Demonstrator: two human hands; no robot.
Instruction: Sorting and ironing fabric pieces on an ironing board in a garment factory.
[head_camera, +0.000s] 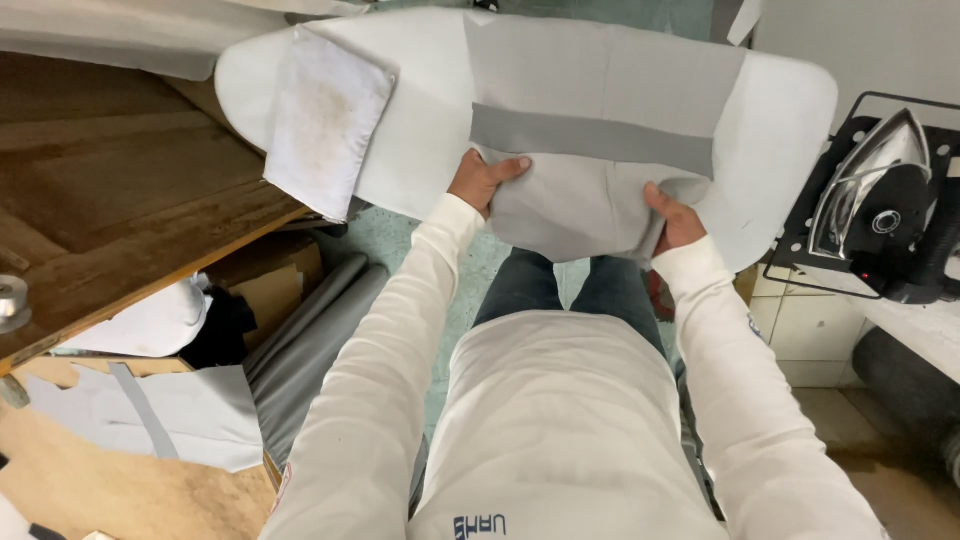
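Leftmost, a brown wooden desk (120, 190) slants across the picture, with a small round metal part (12, 300) at its near edge. Below it lie a light grey cut fabric piece with a darker stripe (150, 410) on a tan board, a white bundle (150, 320) and a roll of grey material (310, 340) leaning toward the floor. Next comes the white padded ironing board (420, 150), which spans the top of the view; a stained white pressing cloth (325, 120) rests on its left part and hangs a little over the near edge.

Toward the middle, the grey fabric piece (590, 130) is spread flat on the board, a darker grey band running across it, and its near portion droops off the board's front edge over the person's jeans. The left hand (485, 180) is clenched on the fabric's near left edge, thumb lying on top. The right hand (675, 220) grasps the near right edge in the same way, thumb on top and fingers tucked under the cloth. Both arms wear long white sleeves.

Farthest right, a black and silver iron (880, 200) sits tilted on a black metal rest (800, 250), just beside the board's end and apart from the fabric.
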